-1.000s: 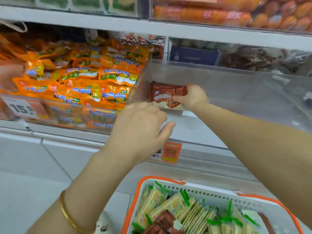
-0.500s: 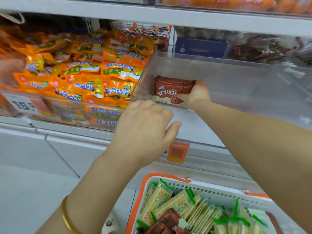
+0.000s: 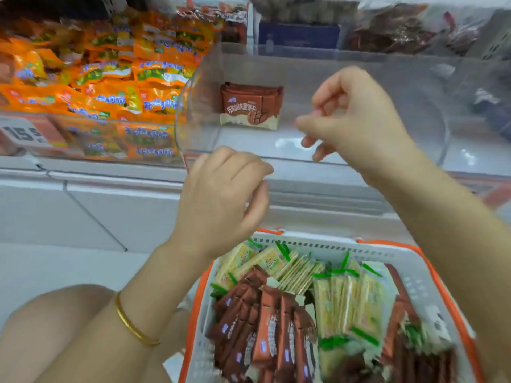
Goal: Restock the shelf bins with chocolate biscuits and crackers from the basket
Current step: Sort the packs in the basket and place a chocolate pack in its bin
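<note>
A small stack of brown chocolate biscuit packs [image 3: 250, 107] stands upright at the back left of the clear shelf bin [image 3: 345, 76]. Both hands hover in front of the bin, holding nothing. My right hand [image 3: 356, 120] hangs with loosely curled fingers, to the right of the packs and apart from them. My left hand [image 3: 221, 197] floats lower, before the bin's front edge, fingers relaxed. Below, the white basket with orange rim [image 3: 409, 275] holds several brown chocolate biscuit packs [image 3: 265, 330] and pale cracker packs [image 3: 348, 299] with green marks.
The neighbouring bin on the left is full of orange snack packets [image 3: 110, 87] and carries a price tag [image 3: 22, 132]. Dark wrapped goods [image 3: 395, 29] fill the bins behind. White shelf ledges [image 3: 110, 172] run beneath the bins.
My right hand has let go of the chocolate biscuit packs and drawn back out of the bin. My left hand has come off the bin's front. The view tilted down toward the basket.
</note>
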Motion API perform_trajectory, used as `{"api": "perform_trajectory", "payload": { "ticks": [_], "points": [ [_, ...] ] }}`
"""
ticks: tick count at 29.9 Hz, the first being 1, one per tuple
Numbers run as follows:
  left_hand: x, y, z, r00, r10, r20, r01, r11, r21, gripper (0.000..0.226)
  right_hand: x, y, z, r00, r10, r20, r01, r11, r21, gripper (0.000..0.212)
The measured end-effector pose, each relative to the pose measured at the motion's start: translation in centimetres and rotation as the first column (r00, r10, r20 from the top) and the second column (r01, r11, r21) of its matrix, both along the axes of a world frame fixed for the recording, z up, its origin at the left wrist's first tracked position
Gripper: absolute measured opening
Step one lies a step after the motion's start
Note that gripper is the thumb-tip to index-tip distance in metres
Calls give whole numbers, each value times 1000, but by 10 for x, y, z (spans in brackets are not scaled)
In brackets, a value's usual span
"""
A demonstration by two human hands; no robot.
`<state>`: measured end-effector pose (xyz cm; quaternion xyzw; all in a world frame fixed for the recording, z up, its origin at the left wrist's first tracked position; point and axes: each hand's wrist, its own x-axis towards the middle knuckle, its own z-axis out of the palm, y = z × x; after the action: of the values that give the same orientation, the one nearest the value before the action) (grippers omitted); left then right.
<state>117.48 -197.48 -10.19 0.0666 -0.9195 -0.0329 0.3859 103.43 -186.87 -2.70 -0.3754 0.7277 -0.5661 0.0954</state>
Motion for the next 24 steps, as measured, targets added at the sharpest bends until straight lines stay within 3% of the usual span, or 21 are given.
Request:
{"api": "perform_trajectory", "payload": {
  "ticks": [2,4,7,9,12,15,18,21,24],
  "points": [
    [9,15,-21,987,-31,156,16,995,95,24,15,40,-37,999,44,8,-45,994,102,30],
    [14,29,-41,938,-53,344,-2,988,156,31,21,62,-92,994,79,81,-102,936,337,27],
    [13,44,-67,836,-81,543,-26,982,186,34,17,78,-178,970,232,75,-217,685,696,15],
    [13,49,-77,797,-87,597,-44,979,201,39,16,85,-217,915,401,46,-272,529,804,22],
    [12,51,-85,783,-111,612,-24,978,208,38,19,91,-250,841,533,99,-362,415,835,38],
    [10,53,-88,793,-147,591,10,973,229,29,22,93,-265,835,538,117,-389,426,817,44],
    [7,53,-90,788,-154,596,2,969,248,28,19,95,-268,828,557,66,-355,429,831,38],
    [5,53,-91,778,-157,608,-22,961,275,26,10,98,-260,810,572,128,-423,420,803,30],
    [2,54,-93,751,-242,615,-64,900,432,22,0,99,-235,781,592,198,-486,378,788,33]
  ]
}}
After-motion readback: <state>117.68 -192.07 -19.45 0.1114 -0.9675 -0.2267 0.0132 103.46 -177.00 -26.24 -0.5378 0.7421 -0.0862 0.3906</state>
